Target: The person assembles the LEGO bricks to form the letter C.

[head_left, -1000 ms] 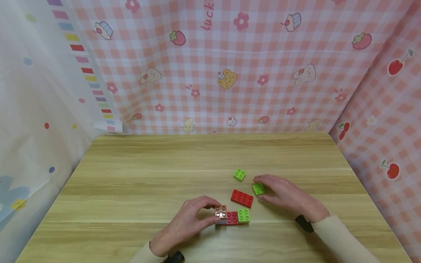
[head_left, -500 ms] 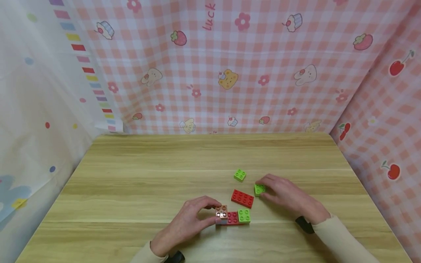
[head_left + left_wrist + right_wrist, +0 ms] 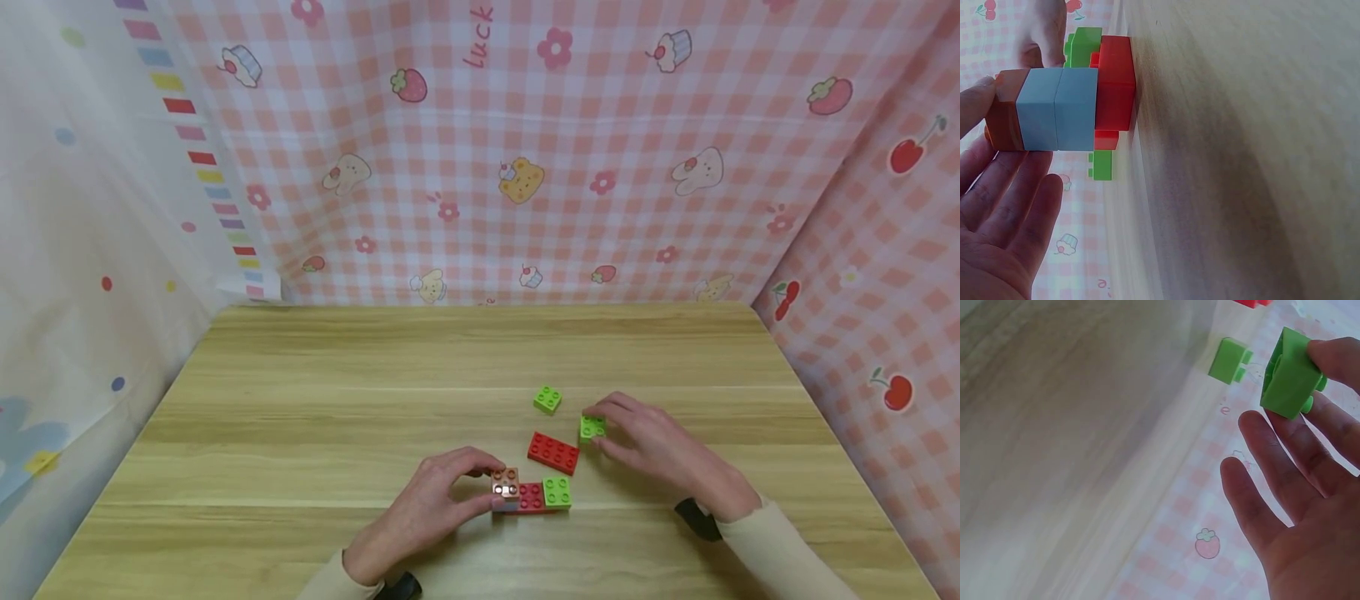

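Right hand (image 3: 649,437) pinches green brick (image 3: 1297,378), underside (image 3: 1274,364) visible only from right wrist.

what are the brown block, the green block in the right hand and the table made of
Brown block: probably hard plastic, glossy; its top catches bright glints. Green block: likely moulded plastic, satiny; hollow underside and round studs show. Table: smooth wood or laminate; streaky grain shows, can't tell which.

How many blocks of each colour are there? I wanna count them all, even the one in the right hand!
Green blocks: 3
Red blocks: 2
Blue blocks: 2
Brown block: 1
Total: 8
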`<state>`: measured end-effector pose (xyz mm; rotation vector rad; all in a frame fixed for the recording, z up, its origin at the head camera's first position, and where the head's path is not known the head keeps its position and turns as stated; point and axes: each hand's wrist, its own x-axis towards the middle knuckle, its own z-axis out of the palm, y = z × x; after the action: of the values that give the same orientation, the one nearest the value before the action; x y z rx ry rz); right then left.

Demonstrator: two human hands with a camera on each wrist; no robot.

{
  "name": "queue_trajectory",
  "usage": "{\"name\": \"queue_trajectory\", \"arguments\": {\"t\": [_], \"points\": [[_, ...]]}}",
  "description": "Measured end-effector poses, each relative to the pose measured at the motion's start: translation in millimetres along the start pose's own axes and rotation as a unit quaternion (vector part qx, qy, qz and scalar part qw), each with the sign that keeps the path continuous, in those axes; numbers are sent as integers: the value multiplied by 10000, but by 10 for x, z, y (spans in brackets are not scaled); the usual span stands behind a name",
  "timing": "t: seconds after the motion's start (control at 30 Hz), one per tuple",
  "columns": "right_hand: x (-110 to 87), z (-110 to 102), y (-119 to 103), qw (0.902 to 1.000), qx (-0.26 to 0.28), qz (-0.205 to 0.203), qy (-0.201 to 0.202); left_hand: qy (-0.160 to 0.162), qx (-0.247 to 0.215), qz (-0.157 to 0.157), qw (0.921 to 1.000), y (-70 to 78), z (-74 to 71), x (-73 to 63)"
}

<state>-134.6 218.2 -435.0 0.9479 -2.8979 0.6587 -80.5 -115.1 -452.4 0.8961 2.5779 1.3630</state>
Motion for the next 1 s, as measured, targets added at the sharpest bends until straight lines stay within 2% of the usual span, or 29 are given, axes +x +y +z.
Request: {"name": "queue_trajectory", "arguments": {"t": [0.33,1.0], "points": [[-16,-52,-98,9992,-36,-139,365,56,55,146,9999,-30,7,-4],[-36,-108,-318,9930,95,-709,945,37,26,21,10000,-8,7,0]]}}
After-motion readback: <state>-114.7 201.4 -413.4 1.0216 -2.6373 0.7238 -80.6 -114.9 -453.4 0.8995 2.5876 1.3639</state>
